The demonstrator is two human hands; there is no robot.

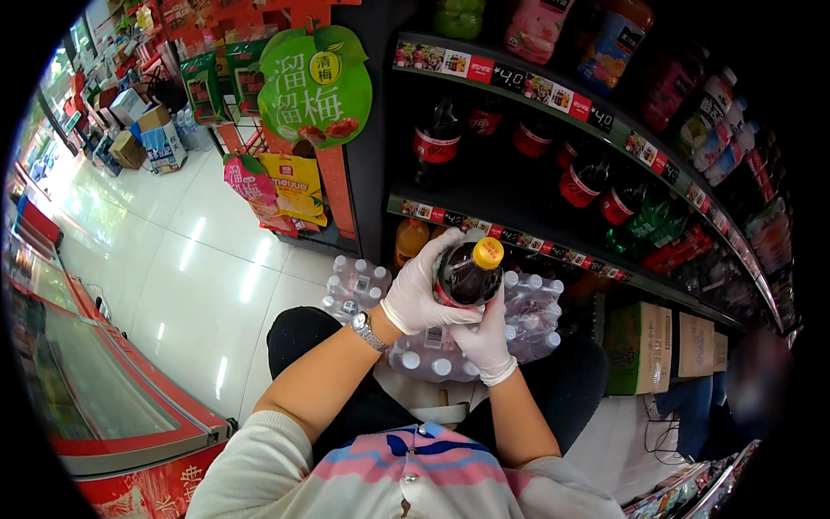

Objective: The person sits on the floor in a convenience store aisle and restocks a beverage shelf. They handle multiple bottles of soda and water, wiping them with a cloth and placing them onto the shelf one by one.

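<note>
A dark cola bottle (467, 281) with a yellow cap and a red label is held upright in front of me. My left hand (424, 290), in a white glove with a watch at the wrist, wraps round its left side. From the lower right, my right hand (486, 339), also gloved, grips the bottle's lower part. The label is mostly hidden by my fingers. Beneath my hands are shrink-wrapped packs of clear bottles (529, 311) with white caps. Straight ahead, a shelf (484, 186) bears several dark cola bottles (581, 182) with red labels.
Snack bags (316, 86) hang from a rack at the left. A red-framed chest freezer (112, 381) curves along the left side. Cardboard boxes (640, 346) stand at the right, near another person (700, 406). An orange drink bottle (411, 240) stands on the bottom shelf.
</note>
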